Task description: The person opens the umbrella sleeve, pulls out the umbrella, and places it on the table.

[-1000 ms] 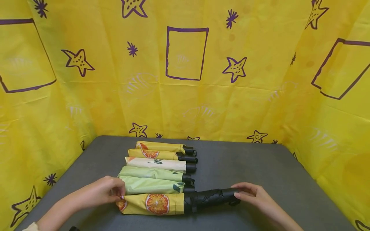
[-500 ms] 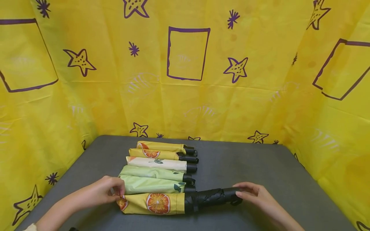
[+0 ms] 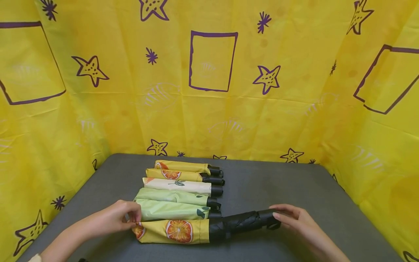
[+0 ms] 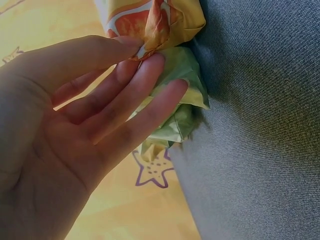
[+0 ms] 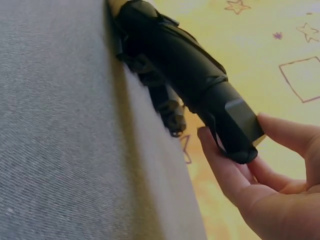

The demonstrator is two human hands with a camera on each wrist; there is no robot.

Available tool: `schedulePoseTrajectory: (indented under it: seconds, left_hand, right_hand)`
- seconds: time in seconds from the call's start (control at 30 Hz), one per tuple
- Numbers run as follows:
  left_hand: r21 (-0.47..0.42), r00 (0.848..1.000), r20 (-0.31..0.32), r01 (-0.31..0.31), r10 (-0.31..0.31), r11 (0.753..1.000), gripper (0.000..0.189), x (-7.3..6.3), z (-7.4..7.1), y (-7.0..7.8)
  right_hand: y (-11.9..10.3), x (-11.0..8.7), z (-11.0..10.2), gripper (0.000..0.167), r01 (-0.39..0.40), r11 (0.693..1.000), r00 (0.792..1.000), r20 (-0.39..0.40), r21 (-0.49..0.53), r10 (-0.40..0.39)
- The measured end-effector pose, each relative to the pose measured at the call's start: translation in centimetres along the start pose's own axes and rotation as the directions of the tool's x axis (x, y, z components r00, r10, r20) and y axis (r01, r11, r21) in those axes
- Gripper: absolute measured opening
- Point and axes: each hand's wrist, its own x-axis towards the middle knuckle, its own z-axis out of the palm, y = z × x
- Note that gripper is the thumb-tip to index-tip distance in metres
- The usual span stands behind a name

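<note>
Nearest me lies a yellow umbrella sleeve (image 3: 157,231) printed with orange slices. A folded black umbrella (image 3: 243,223) sticks well out of its right end, tilted up toward the handle. My left hand (image 3: 119,217) pinches the sleeve's closed end; the left wrist view shows thumb and forefinger on the gathered cloth (image 4: 157,25), the other fingers spread. My right hand (image 3: 296,220) holds the tip of the umbrella's handle between thumb and fingers. In the right wrist view the handle (image 5: 232,117) has a small strap hanging by the fingertips. The umbrella's left part is hidden in the sleeve.
Behind it, a row of several sleeved umbrellas lies side by side: light green (image 3: 170,210), cream (image 3: 190,186) and yellow (image 3: 183,166), black handles to the right. They rest on a grey tabletop (image 3: 278,189), with yellow patterned cloth (image 3: 209,120) hanging around.
My right hand has drawn the black umbrella a little to the right and up, so more of it shows beyond the sleeve. My left hand keeps its pinch on the sleeve's end.
</note>
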Motion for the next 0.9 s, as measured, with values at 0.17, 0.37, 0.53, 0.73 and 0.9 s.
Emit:
schedulePoseTrajectory:
  seconds: [0.17, 0.37, 0.53, 0.73, 0.9]
  left_hand:
    - [-0.007, 1.000, 0.010, 0.017, -0.017, 1.000, 0.027, 0.0, 0.0, 0.0]
    - [-0.017, 0.999, 0.021, 0.034, -0.033, 0.999, 0.026, 0.0, -0.1, 0.0]
    - [-0.015, 0.999, 0.016, 0.039, -0.039, 0.999, 0.029, -0.1, -0.2, 0.0]
    - [-0.038, 0.998, 0.025, 0.060, -0.059, 0.997, 0.029, -0.4, -0.3, 0.0]
    - [-0.045, 0.998, 0.024, 0.059, -0.058, 0.997, 0.027, -0.4, -0.3, 0.0]
  right_hand:
    - [-0.6, -0.6, -0.6, 0.048, -0.020, 1.000, 0.996, -0.092, -0.020, 0.019]
    - [-0.9, -1.1, -1.5, 0.046, -0.022, 1.000, 0.986, -0.166, 0.000, 0.022]
    - [-1.1, -1.7, -2.6, 0.045, -0.016, 1.000, 0.979, -0.205, -0.011, 0.013]
    - [-1.2, -2.4, -4.3, 0.040, -0.028, 1.000, 0.973, -0.231, -0.002, 0.027]
    - [-1.1, -2.7, -5.4, 0.036, -0.011, 1.000, 0.968, -0.252, 0.001, 0.011]
